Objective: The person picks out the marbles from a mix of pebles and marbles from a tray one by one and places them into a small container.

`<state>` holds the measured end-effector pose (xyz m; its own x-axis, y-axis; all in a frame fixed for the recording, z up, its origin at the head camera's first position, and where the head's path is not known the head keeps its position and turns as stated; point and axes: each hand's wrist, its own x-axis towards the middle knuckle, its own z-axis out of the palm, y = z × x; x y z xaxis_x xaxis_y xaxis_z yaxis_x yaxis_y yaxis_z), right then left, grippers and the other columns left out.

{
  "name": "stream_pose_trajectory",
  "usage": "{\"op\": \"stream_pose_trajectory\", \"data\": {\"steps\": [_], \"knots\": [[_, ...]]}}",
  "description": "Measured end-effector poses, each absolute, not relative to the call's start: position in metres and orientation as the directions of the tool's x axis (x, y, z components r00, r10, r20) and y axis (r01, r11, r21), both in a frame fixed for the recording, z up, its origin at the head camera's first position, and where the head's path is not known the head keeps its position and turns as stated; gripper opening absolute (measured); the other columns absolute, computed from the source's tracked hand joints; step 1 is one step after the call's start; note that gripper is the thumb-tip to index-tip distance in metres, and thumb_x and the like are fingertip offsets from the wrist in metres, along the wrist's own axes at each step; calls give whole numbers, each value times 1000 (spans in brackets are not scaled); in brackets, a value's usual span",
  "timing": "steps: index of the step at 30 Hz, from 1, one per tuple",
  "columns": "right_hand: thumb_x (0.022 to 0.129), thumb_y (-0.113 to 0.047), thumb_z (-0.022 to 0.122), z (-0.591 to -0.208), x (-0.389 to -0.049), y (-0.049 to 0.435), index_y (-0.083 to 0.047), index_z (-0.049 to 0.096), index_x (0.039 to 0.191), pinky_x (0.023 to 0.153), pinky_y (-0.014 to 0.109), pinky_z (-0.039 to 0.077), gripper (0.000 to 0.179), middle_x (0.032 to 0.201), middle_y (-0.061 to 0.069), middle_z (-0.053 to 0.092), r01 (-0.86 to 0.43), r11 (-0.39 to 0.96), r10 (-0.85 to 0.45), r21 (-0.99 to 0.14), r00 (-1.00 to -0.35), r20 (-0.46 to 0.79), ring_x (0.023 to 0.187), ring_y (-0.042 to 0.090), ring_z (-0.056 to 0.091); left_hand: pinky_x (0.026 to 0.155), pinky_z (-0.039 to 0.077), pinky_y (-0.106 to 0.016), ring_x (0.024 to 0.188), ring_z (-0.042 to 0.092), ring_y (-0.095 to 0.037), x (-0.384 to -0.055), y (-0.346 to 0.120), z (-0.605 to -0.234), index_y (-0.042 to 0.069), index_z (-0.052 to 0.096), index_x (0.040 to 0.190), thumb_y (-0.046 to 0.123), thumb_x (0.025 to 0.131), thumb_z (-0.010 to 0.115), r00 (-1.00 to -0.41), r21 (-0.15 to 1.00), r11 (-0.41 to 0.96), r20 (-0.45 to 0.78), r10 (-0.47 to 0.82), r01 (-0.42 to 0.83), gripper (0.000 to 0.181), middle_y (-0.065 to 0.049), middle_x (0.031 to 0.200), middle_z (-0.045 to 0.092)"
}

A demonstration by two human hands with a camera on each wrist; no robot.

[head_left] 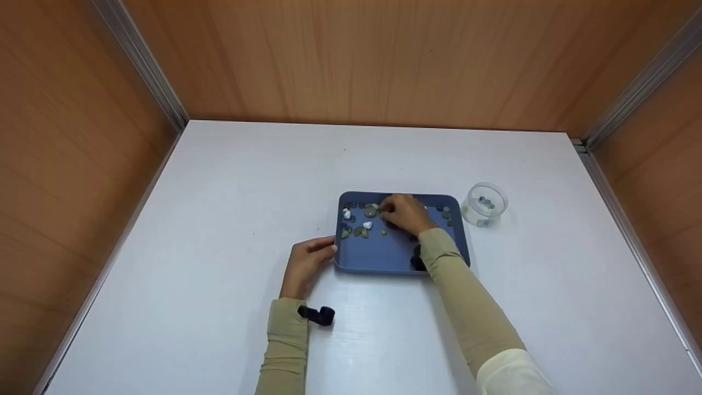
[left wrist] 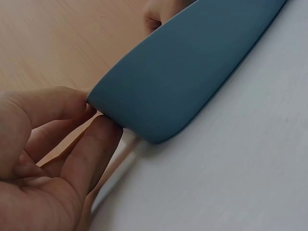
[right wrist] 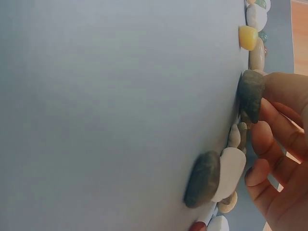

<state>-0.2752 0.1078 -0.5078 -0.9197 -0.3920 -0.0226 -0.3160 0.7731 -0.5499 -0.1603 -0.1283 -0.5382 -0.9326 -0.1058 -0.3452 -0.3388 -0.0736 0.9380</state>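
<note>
My right hand (head_left: 406,214) is over the back part of a blue tray (head_left: 384,258). In the right wrist view its thumb and finger pinch a dark grey-green stone (right wrist: 251,94) near a row of pebbles. A yellow stone (right wrist: 248,38) and a flat white stone (right wrist: 230,174) lie on either side of it, with another dark stone (right wrist: 203,179) beside the white one. My left hand (head_left: 307,263) is at the tray's left side, fingers extended. In the left wrist view its fingertips (left wrist: 109,126) touch the tray's outer wall near the corner.
A clear round container (head_left: 485,206) with several glassy pieces stands right of the tray. White stones (head_left: 367,225), brown ones (head_left: 358,231) and a small green one (head_left: 384,232) lie inside the tray. Wooden panels (head_left: 351,60) border the white table (head_left: 192,247).
</note>
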Motion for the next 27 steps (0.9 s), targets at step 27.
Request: {"op": "stream_pose_trajectory", "data": {"steps": [27], "knots": [[90, -15, 67, -490, -271, 114, -6, 73, 105, 83, 40, 54, 18, 103, 10, 70, -389, 694, -458, -607, -888, 44, 95, 23, 65, 84, 55, -24, 98, 66, -14, -158, -130, -539, 4, 72, 110, 5, 83, 72, -935, 939, -90, -339, -105, -331, 28, -14, 113, 69]]}}
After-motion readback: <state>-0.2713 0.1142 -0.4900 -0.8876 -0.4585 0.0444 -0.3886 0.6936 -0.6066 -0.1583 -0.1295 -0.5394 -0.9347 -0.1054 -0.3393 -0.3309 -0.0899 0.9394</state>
